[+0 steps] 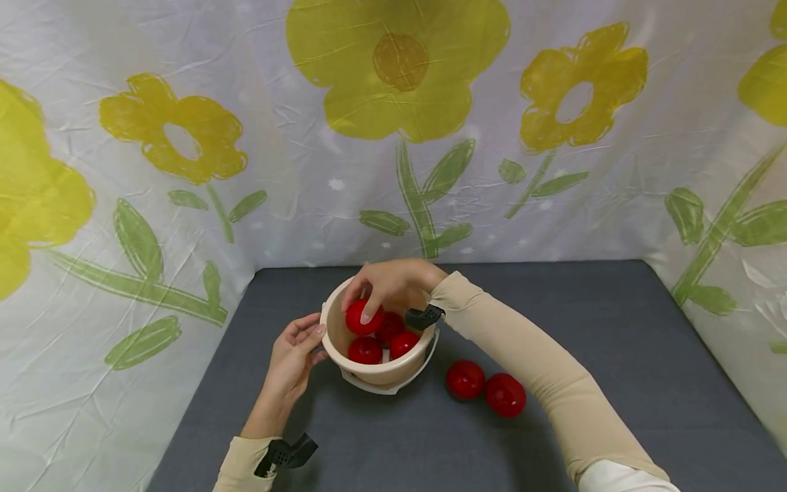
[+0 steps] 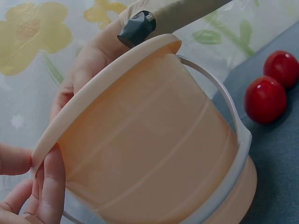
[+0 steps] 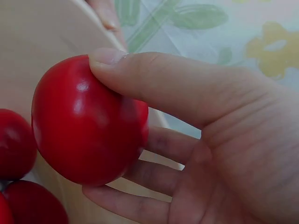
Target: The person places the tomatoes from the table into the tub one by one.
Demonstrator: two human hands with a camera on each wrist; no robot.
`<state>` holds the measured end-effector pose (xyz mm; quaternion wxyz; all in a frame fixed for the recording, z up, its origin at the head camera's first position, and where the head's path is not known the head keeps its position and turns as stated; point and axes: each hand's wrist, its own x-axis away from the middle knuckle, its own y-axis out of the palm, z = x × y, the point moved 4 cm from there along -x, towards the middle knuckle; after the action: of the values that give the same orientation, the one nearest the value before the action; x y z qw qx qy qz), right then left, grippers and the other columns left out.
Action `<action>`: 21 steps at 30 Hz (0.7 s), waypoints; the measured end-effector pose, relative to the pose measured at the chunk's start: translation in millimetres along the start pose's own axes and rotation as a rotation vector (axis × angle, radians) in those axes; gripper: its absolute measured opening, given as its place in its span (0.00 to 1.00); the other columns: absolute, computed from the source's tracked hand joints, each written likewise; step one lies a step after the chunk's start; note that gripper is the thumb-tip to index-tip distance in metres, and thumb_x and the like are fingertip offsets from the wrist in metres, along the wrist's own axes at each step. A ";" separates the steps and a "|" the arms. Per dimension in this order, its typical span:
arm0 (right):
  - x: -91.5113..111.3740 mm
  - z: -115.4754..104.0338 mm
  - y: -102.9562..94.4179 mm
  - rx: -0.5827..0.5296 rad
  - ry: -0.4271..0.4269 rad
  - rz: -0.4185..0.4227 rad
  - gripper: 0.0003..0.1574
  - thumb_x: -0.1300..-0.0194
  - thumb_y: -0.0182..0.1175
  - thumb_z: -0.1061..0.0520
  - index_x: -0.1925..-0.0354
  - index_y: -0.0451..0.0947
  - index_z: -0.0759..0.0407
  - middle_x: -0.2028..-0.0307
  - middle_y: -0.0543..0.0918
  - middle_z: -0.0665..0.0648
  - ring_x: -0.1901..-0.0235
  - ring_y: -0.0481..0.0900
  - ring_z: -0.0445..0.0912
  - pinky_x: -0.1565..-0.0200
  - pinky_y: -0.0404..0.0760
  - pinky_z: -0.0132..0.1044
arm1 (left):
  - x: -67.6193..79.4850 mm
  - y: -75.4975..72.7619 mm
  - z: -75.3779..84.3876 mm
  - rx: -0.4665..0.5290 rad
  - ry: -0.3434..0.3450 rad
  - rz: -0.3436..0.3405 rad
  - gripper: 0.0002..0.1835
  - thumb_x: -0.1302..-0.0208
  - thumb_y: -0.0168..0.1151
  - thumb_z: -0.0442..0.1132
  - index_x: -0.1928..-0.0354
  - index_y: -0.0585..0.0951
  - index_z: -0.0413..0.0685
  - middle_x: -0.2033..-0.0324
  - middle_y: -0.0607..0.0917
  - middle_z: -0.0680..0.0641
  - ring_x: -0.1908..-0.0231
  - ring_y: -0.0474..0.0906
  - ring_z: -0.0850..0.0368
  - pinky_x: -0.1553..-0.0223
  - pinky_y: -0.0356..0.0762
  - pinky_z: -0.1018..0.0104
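Note:
A cream bucket [image 1: 393,372] stands on the table with its mouth tipped toward me. My left hand [image 1: 294,362] pinches its rim between thumb and fingers, as the left wrist view shows up close. Reaching inside, my right hand [image 1: 393,281] grips a glossy red round fruit [image 3: 88,121], thumb on one side and fingers on the other. Three more red fruits [image 1: 365,350] lie below it at the bottom. In the right wrist view, the held fruit is near the bucket's inner wall. The white handle [image 2: 233,112] hangs down around the bucket's outside.
Two more red fruits, one [image 1: 465,380] beside the other [image 1: 505,394], lie on the dark grey table [image 1: 615,342] right of the bucket, near my right forearm. A white curtain [image 1: 320,205] with printed yellow flowers hangs behind the table and at both sides.

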<state>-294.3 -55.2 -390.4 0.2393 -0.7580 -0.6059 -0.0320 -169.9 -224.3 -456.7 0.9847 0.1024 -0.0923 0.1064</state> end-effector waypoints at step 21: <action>-11.5 21.8 13.5 0.179 0.027 -0.034 0.25 0.43 0.70 0.58 0.45 0.81 0.53 0.48 0.83 0.52 0.49 0.79 0.45 0.48 0.83 0.37 | -0.6 -0.6 -0.5 0.010 0.004 -0.006 0.18 0.30 0.57 0.29 0.41 0.69 0.41 0.67 0.85 0.58 0.68 0.82 0.65 0.71 0.82 0.71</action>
<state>-290.0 -58.9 -417.9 0.3137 -0.7227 -0.6158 0.0083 -170.2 -224.9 -457.5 0.9847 0.1074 -0.0893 0.1043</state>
